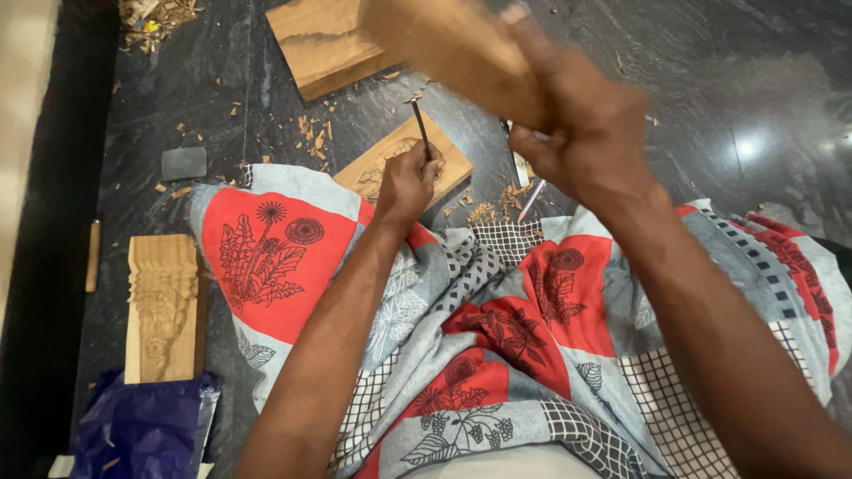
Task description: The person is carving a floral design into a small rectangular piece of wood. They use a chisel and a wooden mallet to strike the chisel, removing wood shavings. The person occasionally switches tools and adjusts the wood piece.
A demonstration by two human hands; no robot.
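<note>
Carving in hand: left hand (406, 184) clamps thin dark metal chisel (421, 129) on small carved wooden panel (404, 164), right hand (581, 133) grips raised, blurred wooden mallet (457, 49); the strike calls for landing squarely on the chisel's top.

Dark stone floor (710, 80) to the upper right lies open; only scattered chips there. Straight ahead, the small carved panel (404, 164) sits just beyond the patterned cloth (497, 337), with a chisel (421, 129) standing on it, gripped by the left hand (406, 186). Right hand (586, 133) holds a wooden mallet (453, 44) above the panel, blocking passage overhead. Larger plank (324, 44) lies behind. Loose tools (524, 182) and shavings crowd the panel's right side. Left lane: carved block (164, 306), grey stone (184, 163), blue bag (142, 426).
</note>
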